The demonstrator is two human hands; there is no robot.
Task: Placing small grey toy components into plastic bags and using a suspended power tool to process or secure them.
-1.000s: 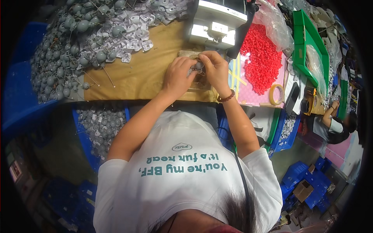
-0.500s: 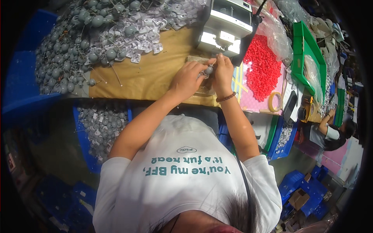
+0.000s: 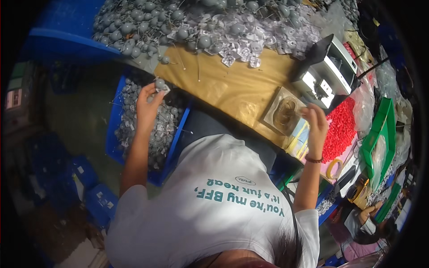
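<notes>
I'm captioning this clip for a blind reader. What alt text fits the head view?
Seen from above, a person in a white T-shirt lifts a small grey part with the left hand over a blue bin of such parts, while the right hand rests at a small tray on a brown worktable.

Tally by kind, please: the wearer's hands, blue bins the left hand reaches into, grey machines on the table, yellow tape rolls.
Hands: 2 (left hand, pinching a grey part; right hand)
Blue bin: 1
Grey machine: 1
Yellow tape roll: 1
Total: 5
</notes>
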